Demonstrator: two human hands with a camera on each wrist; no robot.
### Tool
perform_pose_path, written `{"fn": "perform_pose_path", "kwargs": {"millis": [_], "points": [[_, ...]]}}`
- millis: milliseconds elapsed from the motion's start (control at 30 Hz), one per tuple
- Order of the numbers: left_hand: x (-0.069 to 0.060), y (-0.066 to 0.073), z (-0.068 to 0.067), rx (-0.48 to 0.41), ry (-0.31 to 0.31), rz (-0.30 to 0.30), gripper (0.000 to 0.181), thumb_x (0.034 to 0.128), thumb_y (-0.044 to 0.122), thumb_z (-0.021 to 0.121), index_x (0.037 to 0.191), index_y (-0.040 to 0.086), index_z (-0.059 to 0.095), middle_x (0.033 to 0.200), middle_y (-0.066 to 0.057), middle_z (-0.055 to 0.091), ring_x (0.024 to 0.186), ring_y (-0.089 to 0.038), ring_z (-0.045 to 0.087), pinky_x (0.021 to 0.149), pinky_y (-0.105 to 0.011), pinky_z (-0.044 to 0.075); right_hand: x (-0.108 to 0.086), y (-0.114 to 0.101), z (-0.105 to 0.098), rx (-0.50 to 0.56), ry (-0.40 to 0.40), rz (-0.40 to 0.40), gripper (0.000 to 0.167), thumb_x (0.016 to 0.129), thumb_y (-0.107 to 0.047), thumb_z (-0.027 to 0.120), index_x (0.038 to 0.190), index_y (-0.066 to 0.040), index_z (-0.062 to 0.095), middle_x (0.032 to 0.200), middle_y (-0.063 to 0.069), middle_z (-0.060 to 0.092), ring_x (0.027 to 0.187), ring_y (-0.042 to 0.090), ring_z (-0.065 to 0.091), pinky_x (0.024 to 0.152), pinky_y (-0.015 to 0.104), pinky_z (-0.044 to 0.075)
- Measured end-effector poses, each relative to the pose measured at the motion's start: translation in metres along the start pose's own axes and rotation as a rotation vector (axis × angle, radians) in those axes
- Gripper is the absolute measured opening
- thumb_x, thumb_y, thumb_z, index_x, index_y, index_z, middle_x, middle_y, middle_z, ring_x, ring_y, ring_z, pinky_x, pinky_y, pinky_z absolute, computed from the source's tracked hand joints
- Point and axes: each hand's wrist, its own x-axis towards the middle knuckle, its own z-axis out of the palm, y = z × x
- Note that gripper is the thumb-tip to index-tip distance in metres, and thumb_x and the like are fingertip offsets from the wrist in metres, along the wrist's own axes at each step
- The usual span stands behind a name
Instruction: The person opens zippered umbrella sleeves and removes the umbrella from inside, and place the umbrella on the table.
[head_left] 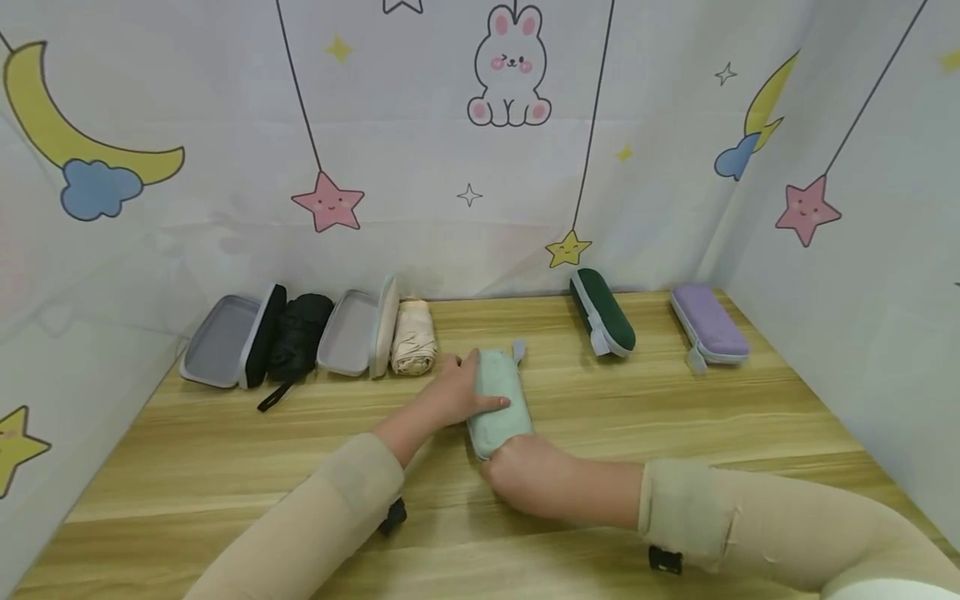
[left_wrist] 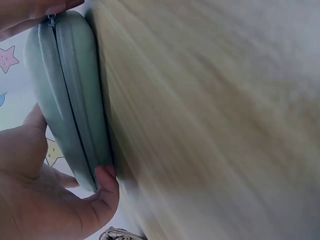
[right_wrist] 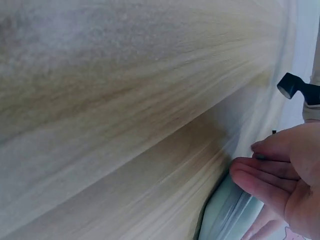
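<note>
A mint-green zip case (head_left: 501,392) lies on the wooden table in front of me, a grey tab at its far end. My left hand (head_left: 455,395) grips it from the left side, thumb over the top. In the left wrist view the zip seam (left_wrist: 70,95) runs along the case's side, with the slider (left_wrist: 51,20) at the end by the right hand. My right hand (head_left: 528,477) is at the near end; in the right wrist view its thumb and bent fingers (right_wrist: 265,175) pinch the small zip pull, mostly hidden between them.
At the back left stand two open cases, one black (head_left: 262,337) and one cream (head_left: 384,327), beside a folded black umbrella (head_left: 300,335) and a folded beige umbrella (head_left: 414,337). Toward the back right lie a dark green case (head_left: 602,310) and a purple case (head_left: 710,322). White printed curtains surround the table.
</note>
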Motion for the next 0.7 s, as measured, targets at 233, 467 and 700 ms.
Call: {"fn": "perform_pose_path", "kwargs": {"millis": [233, 467, 700], "points": [[0.004, 0.000, -0.001, 0.019, -0.036, -0.011, 0.111, 0.0830, 0.061, 0.067, 0.155, -0.001, 0.009, 0.150, -0.031, 0.022, 0.123, -0.036, 0.046, 0.093, -0.043, 0.046, -0.007, 0.006, 0.001, 0.146, -0.061, 0.071, 0.012, 0.085, -0.013, 0.075, 0.092, -0.012, 0.065, 0.073, -0.004, 0.062, 0.069, 0.006, 0.062, 0.058, 0.021, 0.051], [0.002, 0.001, -0.002, 0.039, -0.044, -0.008, 0.109, 0.0835, 0.060, 0.067, 0.155, -0.001, 0.010, 0.151, -0.033, 0.020, 0.122, -0.038, 0.048, 0.092, -0.044, 0.047, -0.022, 0.015, 0.002, 0.358, -0.106, 0.200, 0.015, 0.084, -0.003, 0.072, 0.092, -0.008, 0.060, 0.070, 0.001, 0.061, 0.066, 0.012, 0.062, 0.056, 0.026, 0.050], [0.002, 0.000, 0.000, 0.041, -0.055, 0.000, 0.109, 0.0839, 0.059, 0.067, 0.155, 0.000, 0.010, 0.151, -0.033, 0.019, 0.127, -0.038, 0.044, 0.097, -0.044, 0.044, -0.038, 0.031, 0.009, 0.483, -0.096, 0.264, 0.014, 0.086, 0.000, 0.069, 0.089, -0.007, 0.058, 0.067, 0.002, 0.060, 0.060, 0.009, 0.056, 0.053, 0.026, 0.047]]}}
